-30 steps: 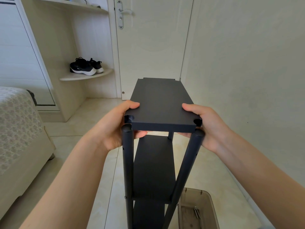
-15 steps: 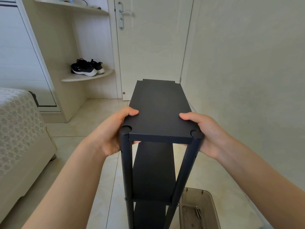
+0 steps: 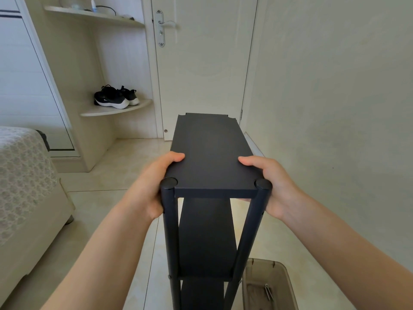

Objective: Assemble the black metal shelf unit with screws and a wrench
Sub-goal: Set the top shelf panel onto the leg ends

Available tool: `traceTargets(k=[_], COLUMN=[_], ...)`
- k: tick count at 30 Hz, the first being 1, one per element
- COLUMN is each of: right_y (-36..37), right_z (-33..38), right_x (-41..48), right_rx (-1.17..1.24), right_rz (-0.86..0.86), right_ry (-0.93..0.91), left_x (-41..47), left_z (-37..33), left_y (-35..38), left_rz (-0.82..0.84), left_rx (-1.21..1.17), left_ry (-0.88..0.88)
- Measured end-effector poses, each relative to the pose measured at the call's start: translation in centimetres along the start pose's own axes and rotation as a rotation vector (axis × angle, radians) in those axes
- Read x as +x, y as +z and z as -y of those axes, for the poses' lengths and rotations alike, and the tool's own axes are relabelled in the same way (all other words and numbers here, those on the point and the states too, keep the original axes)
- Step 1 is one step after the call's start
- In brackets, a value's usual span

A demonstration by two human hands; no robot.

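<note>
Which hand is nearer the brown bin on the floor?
Right. The right hand grips the top shelf at its right edge, above the bin; the left hand grips its left edge, farther off.

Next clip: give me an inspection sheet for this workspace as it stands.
Surface: tiled floor; the unit's base is out of frame.
Job's things: black shelf unit upright; top panel sits level with both near posts; its far corner notches show no posts. No screws or wrench identifiable.
Clutter: brown plastic bin beside the unit, small metal item inside.
Hands: left hand and right hand grip the top panel's sides, thumbs on top.
Cables: dark cord on the upper wall shelf.
Surroundings: closed door, black sneakers on a curved shelf, bed.
</note>
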State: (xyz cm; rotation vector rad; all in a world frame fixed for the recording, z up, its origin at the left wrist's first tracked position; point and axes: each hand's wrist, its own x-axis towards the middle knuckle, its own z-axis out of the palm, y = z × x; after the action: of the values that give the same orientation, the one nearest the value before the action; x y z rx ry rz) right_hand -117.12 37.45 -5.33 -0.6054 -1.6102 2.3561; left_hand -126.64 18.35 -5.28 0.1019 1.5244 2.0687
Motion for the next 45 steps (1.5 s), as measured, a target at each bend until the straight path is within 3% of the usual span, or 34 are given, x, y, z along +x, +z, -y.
traceTargets(k=[8, 14, 22, 34, 36, 40, 43, 45], right_y=[-0.3, -0.7, -2.6, -3.8, -3.5, -4.1, -5.1, -5.4], right_z=[1.2, 1.4, 2.4, 4.6, 4.9, 4.8, 3.8, 2.6], right_x=[2.0, 3.6, 5.5, 8.8, 9.2, 9.2, 7.8, 6.2], right_rx=[-0.049, -0.082, -0.174, -0.305, -0.34, -0.308, -0.243, -0.332], right_rz=[0.033, 0.062, 0.078, 0.185, 0.134, -0.231, -0.368, -0.454], right_ry=[0.08, 0.086, 0.109, 0.128, 0.085, -0.053, -0.157, -0.195], left_x=[-0.8, -0.4, 2.6, 4.2, 4.1, 3.9, 3.8, 3.8], left_z=[0.7, -0.5, -1.8, -1.1, -0.9, -0.4, -0.2, -0.1], left_y=[0.4, -0.4, -1.1, -0.6, -0.4, 0.1, 0.7, 1.0], left_rz=[-0.031, 0.151, 0.121, 0.042, 0.018, -0.028, -0.059, -0.074], left_rx=[-0.056, -0.073, -0.186, -0.021, -0.047, -0.131, -0.188, -0.205], left_ry=[-0.039, -0.071, 0.012, 0.201, 0.216, 0.25, 0.267, 0.275])
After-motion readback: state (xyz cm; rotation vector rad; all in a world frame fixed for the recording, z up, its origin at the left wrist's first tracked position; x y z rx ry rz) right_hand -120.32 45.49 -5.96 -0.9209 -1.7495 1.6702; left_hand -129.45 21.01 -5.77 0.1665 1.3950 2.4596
